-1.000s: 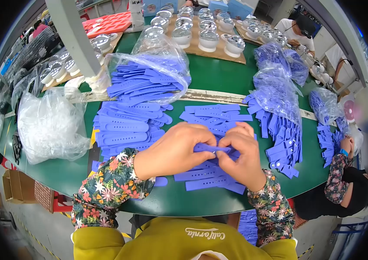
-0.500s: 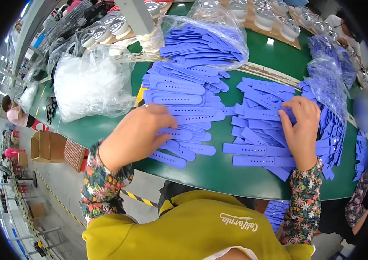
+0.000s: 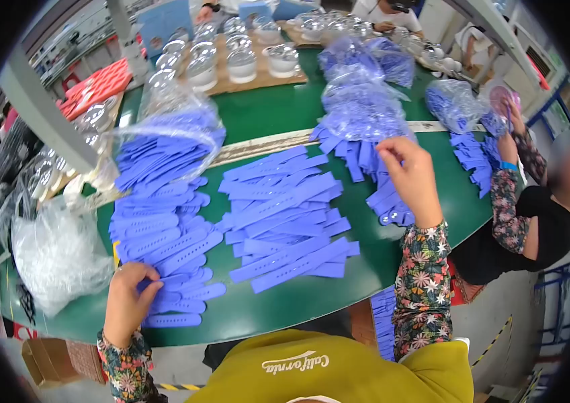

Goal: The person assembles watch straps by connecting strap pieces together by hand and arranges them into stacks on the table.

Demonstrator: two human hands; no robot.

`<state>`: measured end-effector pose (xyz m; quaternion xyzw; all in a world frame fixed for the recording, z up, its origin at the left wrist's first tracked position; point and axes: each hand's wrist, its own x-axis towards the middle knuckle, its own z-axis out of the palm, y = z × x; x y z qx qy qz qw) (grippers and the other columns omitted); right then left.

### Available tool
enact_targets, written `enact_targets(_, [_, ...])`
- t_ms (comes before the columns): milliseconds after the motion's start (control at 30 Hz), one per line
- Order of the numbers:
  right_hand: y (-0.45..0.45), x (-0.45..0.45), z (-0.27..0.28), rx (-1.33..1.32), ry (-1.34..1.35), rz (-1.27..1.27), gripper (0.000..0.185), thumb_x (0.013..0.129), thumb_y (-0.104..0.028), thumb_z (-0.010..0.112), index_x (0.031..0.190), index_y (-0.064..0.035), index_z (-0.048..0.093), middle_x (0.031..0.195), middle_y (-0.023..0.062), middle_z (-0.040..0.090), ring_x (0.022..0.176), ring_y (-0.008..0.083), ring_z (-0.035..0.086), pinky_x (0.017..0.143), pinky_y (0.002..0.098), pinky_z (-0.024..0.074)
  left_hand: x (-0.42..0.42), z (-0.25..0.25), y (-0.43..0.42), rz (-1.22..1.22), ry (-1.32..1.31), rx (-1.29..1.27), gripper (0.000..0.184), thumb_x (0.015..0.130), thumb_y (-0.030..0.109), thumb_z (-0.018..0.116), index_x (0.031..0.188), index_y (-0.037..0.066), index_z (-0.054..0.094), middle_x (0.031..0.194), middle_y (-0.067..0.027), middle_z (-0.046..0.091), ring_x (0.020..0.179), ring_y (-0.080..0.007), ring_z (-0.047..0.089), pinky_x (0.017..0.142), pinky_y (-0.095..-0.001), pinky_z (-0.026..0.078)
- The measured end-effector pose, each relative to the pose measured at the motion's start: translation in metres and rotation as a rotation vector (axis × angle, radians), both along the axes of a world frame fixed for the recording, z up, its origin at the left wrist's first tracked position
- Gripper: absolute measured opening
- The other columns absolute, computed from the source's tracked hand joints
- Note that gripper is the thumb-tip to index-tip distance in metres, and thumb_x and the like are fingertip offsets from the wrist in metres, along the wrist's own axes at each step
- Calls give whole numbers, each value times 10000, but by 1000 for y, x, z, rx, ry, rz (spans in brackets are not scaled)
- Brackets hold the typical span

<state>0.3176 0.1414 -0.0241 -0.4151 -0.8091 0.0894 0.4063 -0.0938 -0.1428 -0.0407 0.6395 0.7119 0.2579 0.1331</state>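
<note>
My left hand (image 3: pixel 130 299) is at the near left side of a pile of blue-violet rubber watch straps (image 3: pixel 157 232) with rounded ends and rows of holes. Its thumb and forefinger are pinched together; what lies between them, if anything, is hidden. Over the right-hand heap of straps (image 3: pixel 355 158), which spills from a clear plastic bag (image 3: pixel 365 101), my right hand (image 3: pixel 411 178) hovers with fingers curled and thumb close to the forefinger. I cannot make out anything in that grip. Between the hands lies a middle stack of straps (image 3: pixel 288 218), crossed over one another.
A bag of straps (image 3: pixel 170 138) and a white plastic bag (image 3: pixel 60 252) stand at left. Shiny domed pieces (image 3: pixel 241 64) sit on boards behind. A grey post (image 3: pixel 46 101) rises at left. A co-worker (image 3: pixel 533 215) sits at right beside more straps (image 3: pixel 471 161).
The view has swung to the right. My right hand has left the middle stack for the heap by the bag. My left hand has come back towards the near edge of its pile.
</note>
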Motion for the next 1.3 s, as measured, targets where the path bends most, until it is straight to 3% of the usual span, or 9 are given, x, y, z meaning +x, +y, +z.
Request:
enact_targets(433, [7,-28,-30,102,-447,-83,245,721,-187,801,815,-68,609,815,128,619,817,341,625,715,450,502,27,62,64,-31,-275,81,109,892,-40,639,904,-23,532,767,-93,634,691,-166,670,623,-277,506])
enact_targets(600, [13,-50,-57,200,-702,-322,95,767,-141,660,820,-65,639,855,109,626,812,280,646,622,400,530,75,83,107,-195,-456,174,87,957,-32,563,1003,-13,491,788,-79,622,667,-137,659,571,-255,507])
enact_targets(767, [21,-42,-55,228,-638,-339,78,761,-120,620,768,-58,668,856,128,628,800,309,648,630,425,539,79,69,124,-258,-522,112,146,956,-35,548,1097,-33,508,893,-107,656,751,-139,669,581,-262,518])
enact_targets(967, [24,-21,-16,-131,-324,-324,186,845,-169,571,919,-53,697,909,199,709,792,388,681,743,490,537,64,66,132,-174,-539,98,190,945,-23,574,1131,-43,604,926,-60,663,747,-90,631,578,-229,509])
enact_targets(1033, [27,-19,-13,-140,-313,-218,179,883,-117,563,1012,-30,650,890,169,720,701,322,687,680,435,542,64,61,133,-206,-487,112,202,929,-14,601,1129,-41,608,904,-46,662,736,-91,626,571,-222,505])
enact_targets(1067, [26,-20,-13,-218,-153,-92,170,900,-81,555,1047,-21,616,870,145,719,677,265,674,654,390,534,63,57,135,-203,-429,147,263,856,52,688,1111,3,645,841,-131,681,719,-208,668,638,-318,515])
enact_targets(1133, [13,-35,3,-393,69,74,172,935,-6,540,1107,-5,542,823,73,690,654,117,606,611,279,493,66,59,133,-211,-358,183,277,844,69,702,1109,12,648,842,-141,675,717,-239,661,652,-329,510])
enact_targets(1200, [7,-50,3,-383,100,121,166,931,-12,552,1098,-8,552,828,69,683,666,116,602,621,276,487,69,61,132,-234,-250,249,304,827,111,730,1111,35,655,853,-164,674,744,-313,656,673,-367,511])
enact_targets(1300, [-7,-66,8,-300,79,178,179,906,-36,633,1074,-19,575,843,56,661,712,104,591,646,262,471,72,63,131,-247,-173,256,315,813,78,741,1110,13,656,844,-116,674,767,-222,653,719,-323,514])
